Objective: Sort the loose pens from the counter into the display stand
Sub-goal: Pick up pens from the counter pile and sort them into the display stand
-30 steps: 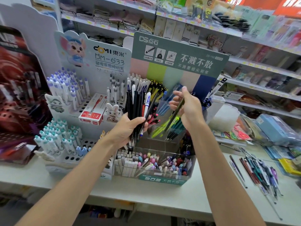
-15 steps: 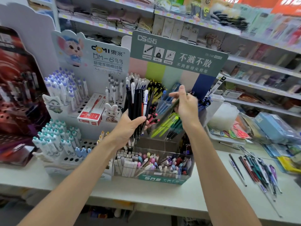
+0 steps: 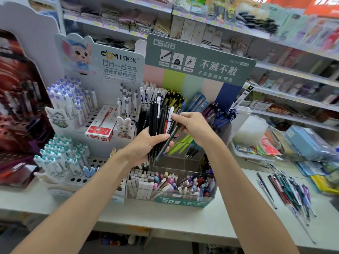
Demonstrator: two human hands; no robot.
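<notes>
The person stands at the bench [image 3: 165, 219] with both arms stretched out in front of the display stand [image 3: 181, 201], a clear tiered holder with a grey-green header board. The left hand [image 3: 145, 143] is wrapped round a bundle of pens [image 3: 158, 118], thumb across the front, fingers curled behind. The pens are mostly black, with a white one or two among them, and they stand upright in the fist, their tops level with the stand's upper compartments.

The right hand [image 3: 192, 127] is close against the bundle, its fingers bent. It pinches a dark green pen [image 3: 167, 142] by the upper end. That pen slants down to the left and crosses the fingertips of the left hand; I cannot tell whether it touches the other pens. The thumb and forefinger tips of the right hand sit right by the white pen at the bundle's edge.

Inside the stand, the lowest tray at the front is packed with pastel pens and pale boxed ones. The tiers above hold yellow-green, dark and blue pens leaning at angles. The loose pens [image 3: 289, 189] lie in a rough fan on the bench, well off to the right of the stand, touched by neither hand.

To the left of the stand is a white stand [image 3: 119, 70] with a cartoon mouse on its header, filled with white pens capped in purple and teal. A red box [image 3: 102, 125] lies on its middle step. Shop shelves [image 3: 275, 85] full of goods run along behind, blurred
</notes>
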